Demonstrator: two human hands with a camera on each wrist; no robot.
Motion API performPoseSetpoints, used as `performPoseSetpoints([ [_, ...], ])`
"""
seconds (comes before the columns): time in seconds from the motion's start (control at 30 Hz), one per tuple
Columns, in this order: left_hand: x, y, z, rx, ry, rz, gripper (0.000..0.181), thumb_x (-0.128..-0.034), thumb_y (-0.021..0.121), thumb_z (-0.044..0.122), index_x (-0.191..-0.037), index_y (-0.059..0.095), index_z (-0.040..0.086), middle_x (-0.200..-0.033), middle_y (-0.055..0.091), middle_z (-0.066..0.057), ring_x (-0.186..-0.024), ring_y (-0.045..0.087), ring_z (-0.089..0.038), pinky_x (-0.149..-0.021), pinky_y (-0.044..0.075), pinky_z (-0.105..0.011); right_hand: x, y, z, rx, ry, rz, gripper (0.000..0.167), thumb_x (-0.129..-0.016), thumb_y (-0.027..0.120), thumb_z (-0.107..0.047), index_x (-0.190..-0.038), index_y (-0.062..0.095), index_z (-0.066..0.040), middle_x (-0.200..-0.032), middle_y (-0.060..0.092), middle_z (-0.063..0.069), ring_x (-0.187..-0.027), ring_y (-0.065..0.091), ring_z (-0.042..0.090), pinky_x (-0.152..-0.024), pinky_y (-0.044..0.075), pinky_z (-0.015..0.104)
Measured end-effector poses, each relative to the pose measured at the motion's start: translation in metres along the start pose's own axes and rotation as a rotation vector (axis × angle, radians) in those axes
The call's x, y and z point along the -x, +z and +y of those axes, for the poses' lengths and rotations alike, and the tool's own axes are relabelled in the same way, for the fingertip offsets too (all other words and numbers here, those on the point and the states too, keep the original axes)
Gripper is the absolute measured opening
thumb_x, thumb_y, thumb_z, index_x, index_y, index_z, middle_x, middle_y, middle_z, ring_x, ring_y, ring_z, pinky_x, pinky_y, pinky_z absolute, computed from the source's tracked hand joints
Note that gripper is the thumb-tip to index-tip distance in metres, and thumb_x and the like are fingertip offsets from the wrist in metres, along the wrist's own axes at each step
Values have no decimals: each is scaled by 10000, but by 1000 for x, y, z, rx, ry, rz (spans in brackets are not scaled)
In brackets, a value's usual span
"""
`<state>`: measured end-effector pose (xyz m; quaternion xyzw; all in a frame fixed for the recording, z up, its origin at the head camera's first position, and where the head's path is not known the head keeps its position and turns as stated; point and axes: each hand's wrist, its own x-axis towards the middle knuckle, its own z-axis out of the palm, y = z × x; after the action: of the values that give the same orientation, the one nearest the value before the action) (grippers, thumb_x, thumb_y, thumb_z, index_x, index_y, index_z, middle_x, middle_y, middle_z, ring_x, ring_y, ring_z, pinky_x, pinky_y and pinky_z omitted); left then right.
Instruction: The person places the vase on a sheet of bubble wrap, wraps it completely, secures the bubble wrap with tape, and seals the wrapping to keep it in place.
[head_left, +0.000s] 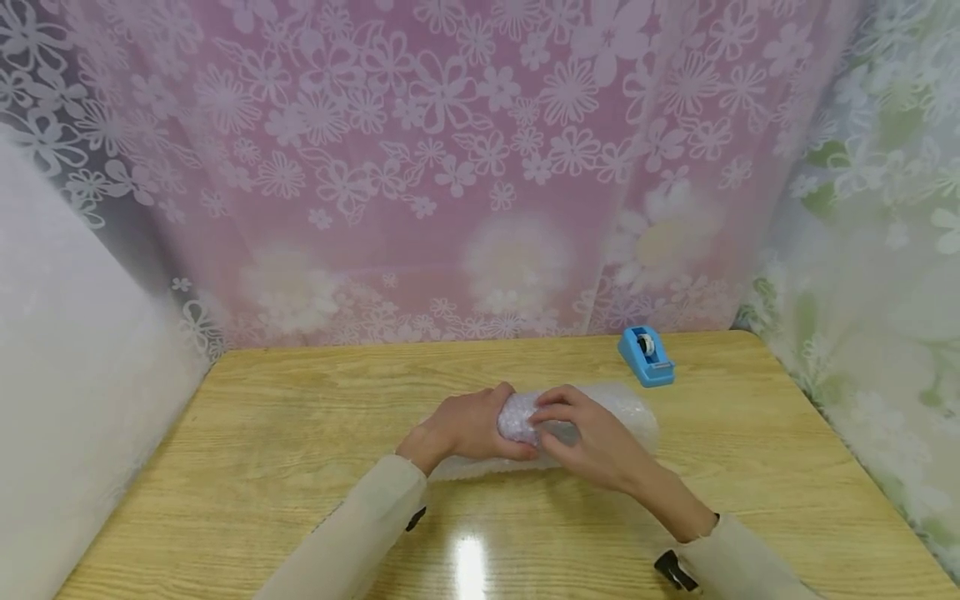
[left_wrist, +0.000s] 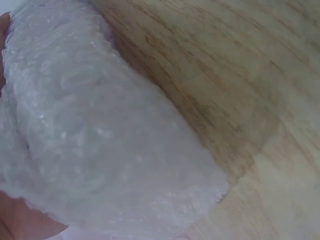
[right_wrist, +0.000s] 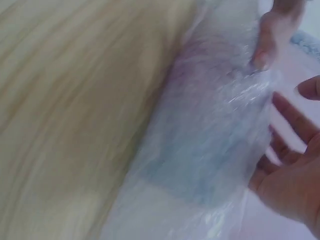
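Note:
A bundle of clear bubble wrap (head_left: 517, 419) lies near the middle of the table, with looser wrap stretching to both sides. My left hand (head_left: 472, 423) grips the bundle from its left, thumb in front and fingers behind. My right hand (head_left: 597, 446) is at the bundle's right side with fingers bent. In the right wrist view, that hand's fingers (right_wrist: 295, 120) are spread and the fingertips touch the wrap's edge, thumb apart. Something bluish shows faintly through the wrap (right_wrist: 200, 145); its kind cannot be made out. The bubble wrap (left_wrist: 100, 125) fills much of the left wrist view.
A blue tape dispenser (head_left: 647, 357) with a roll in it stands at the back right of the wooden table (head_left: 300, 400). Behind the table hangs a pink flowered curtain (head_left: 420, 208). Pale flowered fabric (head_left: 870, 333) borders the right side, a white surface (head_left: 67, 358) the left.

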<state>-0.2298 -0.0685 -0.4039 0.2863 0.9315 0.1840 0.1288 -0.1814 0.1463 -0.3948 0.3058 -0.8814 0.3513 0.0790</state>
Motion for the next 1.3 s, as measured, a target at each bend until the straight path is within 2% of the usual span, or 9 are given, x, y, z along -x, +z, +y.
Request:
performPoseSetpoints([
  [0.1, 0, 0, 1, -17, -10, -1, 699, -705, 582, 765, -1119, 461, 215, -852, 543, 101, -647, 542, -76, -530, 457, -272, -5, 1, -9, -27, 96, 0, 116, -878, 686, -349, -933, 727, -256, -1100, 551, -82, -1018, 550, 129, -821, 493, 353],
  [0.17, 0, 0, 1, -22, -15, -3, 707, -699, 579, 775, -1118, 461, 218, -848, 540, 103, -646, 540, -76, -530, 456, -274, -8, 2, -13, -27, 105, 2, 86, -870, 703, -320, -906, 729, -246, -1076, 551, -71, -994, 556, 143, -802, 495, 348],
  [0.3, 1, 0, 1, -21, -15, -8, 725, -688, 577, 793, -1116, 464, 219, -847, 537, 106, -644, 537, -73, -530, 456, -275, -10, 1, -16, -17, 83, 3, 31, -871, 706, -192, -895, 726, -192, -1067, 566, -27, -979, 569, 186, -771, 500, 337],
  [0.43, 0, -1, 1, -19, -10, -7, 740, -688, 574, 796, -1133, 468, 215, -854, 540, 107, -645, 535, -70, -530, 455, -274, -10, 0, -16, 3, 66, -9, 33, -885, 682, -149, -906, 707, -152, -1084, 569, -9, -986, 572, 195, -758, 501, 325],
  [0.63, 0, -1, 2, -32, -29, -11, 775, -661, 556, 830, -1141, 466, 227, -854, 542, 109, -647, 536, -73, -530, 455, -278, -10, 3, -15, -44, 64, 22, 82, -865, 692, -100, -915, 716, -161, -1099, 580, 14, -1021, 567, 209, -789, 503, 343],
  [0.83, 0, -1, 2, -32, -22, -11, 753, -666, 567, 818, -1120, 466, 226, -850, 543, 108, -647, 534, -70, -532, 454, -278, -7, 6, -10, -64, -41, 86, 115, -826, 727, -89, -904, 746, -171, -1033, 614, -38, -976, 572, 153, -775, 506, 311],
  [1.03, 0, -1, 2, -37, -18, -5, 728, -668, 584, 803, -1103, 462, 232, -865, 547, 111, -661, 534, -62, -542, 455, -278, -8, 1, -10, -78, -55, 19, 67, -881, 681, -175, -920, 727, -204, -892, 645, -149, -803, 572, 42, -661, 492, 260],
  [1.13, 0, -1, 2, -35, -16, -7, 733, -668, 582, 806, -1102, 460, 229, -858, 547, 108, -655, 534, -66, -533, 453, -278, -11, 0, -7, -76, -51, -14, 65, -907, 651, -191, -932, 711, -203, -866, 646, -142, -726, 556, 29, -629, 479, 247],
  [1.3, 0, -1, 3, -35, -16, -12, 761, -665, 550, 830, -1125, 465, 230, -841, 544, 106, -634, 535, -75, -513, 451, -281, -17, 0, -1, -137, -25, -45, 69, -905, 650, -149, -929, 701, -189, -870, 587, -120, -705, 524, 58, -623, 469, 249],
])
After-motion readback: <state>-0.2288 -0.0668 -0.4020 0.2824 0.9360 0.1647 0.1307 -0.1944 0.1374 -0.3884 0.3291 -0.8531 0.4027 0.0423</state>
